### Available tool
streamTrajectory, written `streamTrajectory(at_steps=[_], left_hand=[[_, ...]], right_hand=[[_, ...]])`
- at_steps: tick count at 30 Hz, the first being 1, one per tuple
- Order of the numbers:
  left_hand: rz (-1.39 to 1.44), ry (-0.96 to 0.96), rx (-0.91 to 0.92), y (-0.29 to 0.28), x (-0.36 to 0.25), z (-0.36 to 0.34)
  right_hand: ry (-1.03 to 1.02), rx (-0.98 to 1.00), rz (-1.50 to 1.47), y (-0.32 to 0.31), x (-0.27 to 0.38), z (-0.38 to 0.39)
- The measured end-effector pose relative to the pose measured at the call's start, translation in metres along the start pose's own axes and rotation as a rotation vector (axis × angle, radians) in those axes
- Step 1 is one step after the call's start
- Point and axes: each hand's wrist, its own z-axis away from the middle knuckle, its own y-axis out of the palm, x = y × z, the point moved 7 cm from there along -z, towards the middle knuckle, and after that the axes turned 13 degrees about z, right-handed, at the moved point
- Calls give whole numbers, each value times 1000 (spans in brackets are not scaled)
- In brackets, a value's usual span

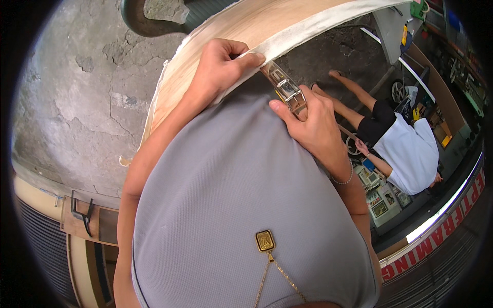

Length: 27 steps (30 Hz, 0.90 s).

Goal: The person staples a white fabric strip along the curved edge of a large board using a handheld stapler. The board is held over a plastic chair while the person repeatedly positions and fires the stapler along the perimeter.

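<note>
A pale wooden panel point(239, 26) stretches across the top, with off-white cloth point(318, 32) folded along its near edge. My left hand point(220, 69) pinches this cloth-covered edge between thumb and bent fingers. Just right of that thumb, the front end of a shiny metal staple gun point(281, 84) meets the edge. My right hand point(317, 123) is wrapped around the staple gun's rear, thumb along its near side. The fingers under the tool are partly hidden, as is the panel's underside.
Cracked concrete floor point(97, 87) lies to the left. A dark chair point(141, 18) stands beyond the panel. At right, a person in a white shirt point(411, 154) is near a wheel point(398, 90) and shelves of tools. A black clamp point(83, 213) hangs on a wooden board at lower left.
</note>
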Motion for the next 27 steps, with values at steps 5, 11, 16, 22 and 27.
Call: streamTrajectory(at_steps=[5,11,16,22,27], left_hand=[[49,15,-12,1,-7,2],[-99,-35,36,-5,-6,-1],[-360,150,-127,-6,-37,28],[-787,646,-410,8,-58,66],[-967,702,-751,21,-60,81]], right_hand=[[45,-11,-38,18,-7,-6],[126,120,-139,0,-14,6],[166,7,-301,-58,-26,6],[-289,49,-698,-105,-9,-69],[-520,-111,-202,-112,40,-95]])
